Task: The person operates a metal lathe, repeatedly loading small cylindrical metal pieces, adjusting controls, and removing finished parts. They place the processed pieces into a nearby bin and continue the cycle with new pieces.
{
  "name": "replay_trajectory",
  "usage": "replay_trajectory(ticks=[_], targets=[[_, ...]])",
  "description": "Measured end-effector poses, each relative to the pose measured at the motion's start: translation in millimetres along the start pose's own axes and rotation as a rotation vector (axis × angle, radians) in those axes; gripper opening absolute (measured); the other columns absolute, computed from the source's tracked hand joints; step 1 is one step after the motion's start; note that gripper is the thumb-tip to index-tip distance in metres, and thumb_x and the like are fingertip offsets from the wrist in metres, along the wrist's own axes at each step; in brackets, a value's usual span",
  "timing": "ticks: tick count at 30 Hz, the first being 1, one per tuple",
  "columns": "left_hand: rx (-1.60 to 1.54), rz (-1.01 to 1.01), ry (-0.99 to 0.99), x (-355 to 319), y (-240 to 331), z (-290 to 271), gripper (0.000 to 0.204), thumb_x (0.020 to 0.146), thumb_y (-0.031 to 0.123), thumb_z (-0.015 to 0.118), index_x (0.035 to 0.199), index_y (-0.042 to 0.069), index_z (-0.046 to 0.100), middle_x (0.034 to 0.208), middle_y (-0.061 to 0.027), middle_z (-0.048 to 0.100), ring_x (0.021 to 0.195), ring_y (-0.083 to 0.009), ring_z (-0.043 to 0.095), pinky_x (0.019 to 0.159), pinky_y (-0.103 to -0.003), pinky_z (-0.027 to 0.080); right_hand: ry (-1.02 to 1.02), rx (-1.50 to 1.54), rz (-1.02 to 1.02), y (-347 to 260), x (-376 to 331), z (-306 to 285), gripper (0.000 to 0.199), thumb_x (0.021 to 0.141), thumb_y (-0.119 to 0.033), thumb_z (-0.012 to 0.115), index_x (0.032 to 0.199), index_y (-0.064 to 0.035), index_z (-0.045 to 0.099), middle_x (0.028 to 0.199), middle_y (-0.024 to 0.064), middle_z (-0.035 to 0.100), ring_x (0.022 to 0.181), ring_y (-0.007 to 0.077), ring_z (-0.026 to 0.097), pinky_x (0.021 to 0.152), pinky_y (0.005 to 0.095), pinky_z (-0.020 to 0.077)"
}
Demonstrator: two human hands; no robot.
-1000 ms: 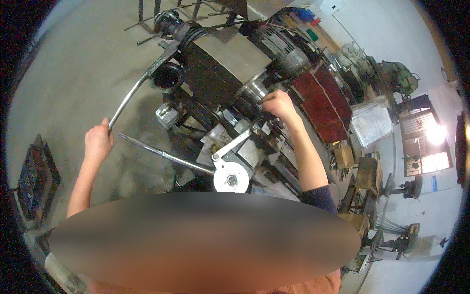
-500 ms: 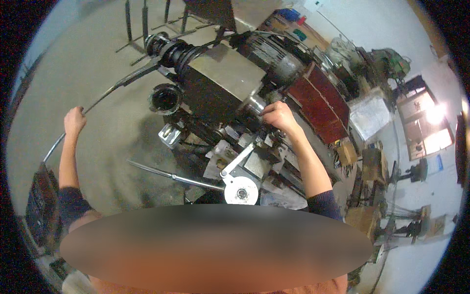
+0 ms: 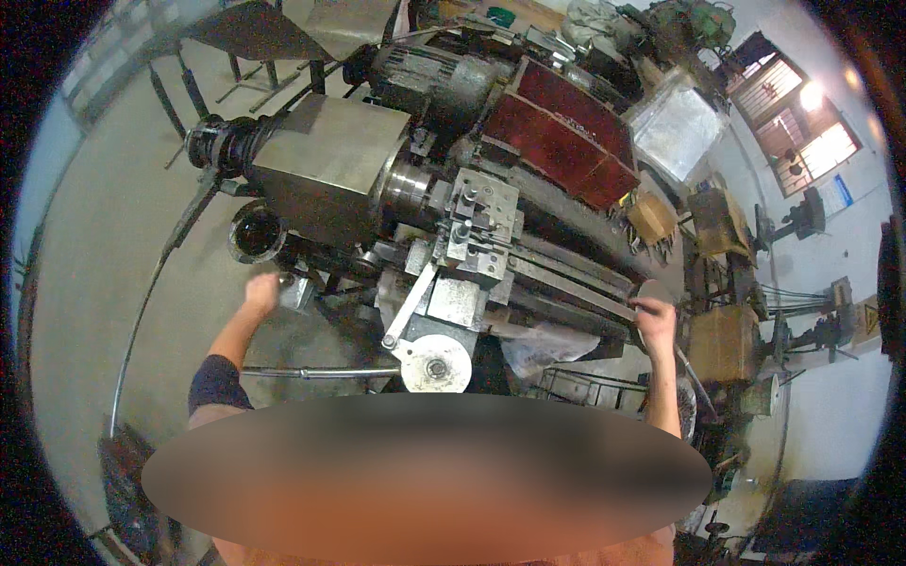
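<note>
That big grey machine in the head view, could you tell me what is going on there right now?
A person stands over a metal lathe in a workshop. The left hand is closed on something small at the lathe's near front, below the grey headstock; what it holds is unclear. The right hand reaches to the far right end and rests on a round handwheel. A long thin rod curves over the floor on the left.

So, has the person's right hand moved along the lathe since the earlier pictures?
Yes. The right hand has left the grey metal headstock block and gone rightward along the bed to a round grey handwheel at the lathe's far end.
</note>
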State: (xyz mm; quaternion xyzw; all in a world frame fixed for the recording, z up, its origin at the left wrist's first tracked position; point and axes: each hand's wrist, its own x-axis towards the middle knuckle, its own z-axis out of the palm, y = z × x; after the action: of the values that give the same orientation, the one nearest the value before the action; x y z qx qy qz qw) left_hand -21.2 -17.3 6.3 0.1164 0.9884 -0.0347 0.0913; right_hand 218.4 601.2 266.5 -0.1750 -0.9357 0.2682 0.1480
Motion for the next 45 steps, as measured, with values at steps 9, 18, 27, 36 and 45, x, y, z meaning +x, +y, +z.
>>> replay_trajectory(ticks=[9, 18, 27, 36, 45], targets=[[-0.116, -0.07, 0.052, -71.8, -15.7, -56.4, 0.028, 0.072, 0.019, 0.058, 0.097, 0.008, 0.057, 0.079, -0.0127, 0.061, 0.071, -0.0261, 0.06, 0.062, -0.036, 0.047, 0.079, -0.709, 0.318, 236.1, -52.1, -86.7, 0.039, 0.06, -0.02, 0.059, 0.097, -0.0061, 0.058, 0.078, 0.0164, 0.061, 0.071, 0.0312, 0.058, 0.064, 0.037, 0.046], [-0.736, -0.581, 0.032, -171.4, 1.7, -78.8, 0.026, 0.073, 0.023, 0.059, 0.08, -0.002, 0.062, 0.064, -0.0151, 0.059, 0.057, -0.0211, 0.059, 0.056, -0.032, 0.045, -0.239, -0.893, 0.641, 365.5, -60.8, -97.6, 0.059, 0.063, -0.025, 0.059, 0.111, 0.0061, 0.044, 0.096, 0.0201, 0.057, 0.094, 0.0339, 0.053, 0.082, 0.0391, 0.0426], [-0.98, -0.885, 0.41, -192.1, 21.4, -79.5, 0.028, 0.074, 0.021, 0.057, 0.083, -0.006, 0.06, 0.057, -0.0094, 0.054, 0.046, -0.0127, 0.048, 0.045, -0.026, 0.038, 0.023, -0.836, 0.786, 287.1, -133.3, -57.6, 0.034, 0.064, -0.027, 0.057, 0.092, -0.0082, 0.058, 0.086, 0.0193, 0.058, 0.083, 0.0363, 0.055, 0.07, 0.0444, 0.0433], [-0.988, -0.901, 0.625, -165.5, 18.8, -64.5, 0.025, 0.073, 0.018, 0.057, 0.086, -0.004, 0.06, 0.059, -0.0082, 0.055, 0.047, -0.0121, 0.047, 0.047, -0.026, 0.038, 0.162, -0.603, 0.773, 268.5, -160.3, -25.2, 0.033, 0.063, -0.029, 0.059, 0.087, -0.0066, 0.061, 0.078, 0.0171, 0.06, 0.076, 0.0344, 0.057, 0.066, 0.0423, 0.0434], [-0.978, -0.912, 0.553, -162.5, 27.5, -85.3, 0.021, 0.075, 0.016, 0.055, 0.081, -0.004, 0.059, 0.057, -0.0061, 0.053, 0.047, -0.0109, 0.048, 0.045, -0.025, 0.037, 0.2, -0.72, 0.719, 269.8, -159.1, -24.5, 0.032, 0.063, -0.027, 0.055, 0.086, -0.0052, 0.061, 0.079, 0.0186, 0.06, 0.076, 0.0366, 0.056, 0.067, 0.0426, 0.0437]])
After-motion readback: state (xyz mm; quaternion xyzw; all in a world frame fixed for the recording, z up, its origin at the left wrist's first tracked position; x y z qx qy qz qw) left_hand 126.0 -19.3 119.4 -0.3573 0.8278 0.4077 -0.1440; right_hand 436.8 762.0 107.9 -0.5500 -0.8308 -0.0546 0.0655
